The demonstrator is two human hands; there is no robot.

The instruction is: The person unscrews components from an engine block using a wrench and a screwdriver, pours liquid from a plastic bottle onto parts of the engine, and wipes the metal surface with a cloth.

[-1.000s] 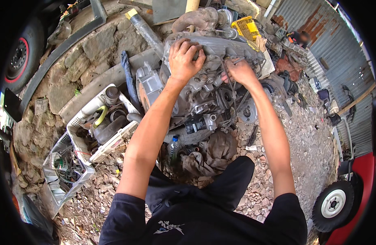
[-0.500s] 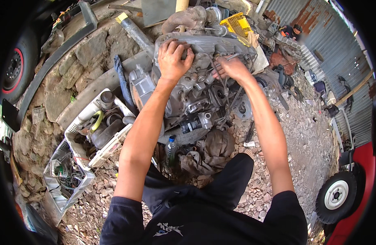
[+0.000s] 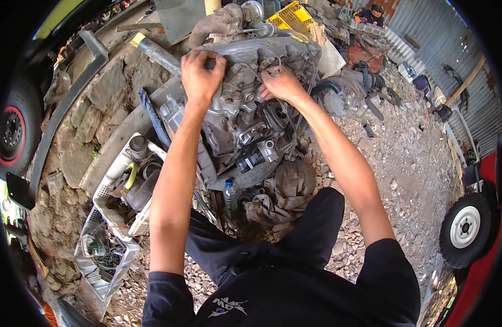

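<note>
A greasy grey engine [image 3: 262, 50] stands before me, its ribbed top cover at the far side. My left hand [image 3: 203, 76] is at the cover's near left end, fingers curled in with thumb and forefinger close together; whatever they hold, if anything, is hidden. Further right, my right hand [image 3: 283, 85] is closed in a pinch against the engine's near side, beside thin metal pipes. A small dark piece shows at its fingertips, too little to name. Lower on the engine sits a black cylindrical filter [image 3: 251, 162].
A plastic bottle [image 3: 229, 193] and a brown rag [image 3: 291, 185] lie near my feet. White plastic crates [image 3: 112, 185] of parts stand at left, by a stone wall [image 3: 79, 158]. Behind the engine is a yellow crate [image 3: 291, 16]. Another person [image 3: 370, 15] is at the far right.
The view has shifted, so the engine appears further left. My left hand's fingers, earlier spread over the cover, have curled in. My right hand has closed into a pinch at the engine's side.
</note>
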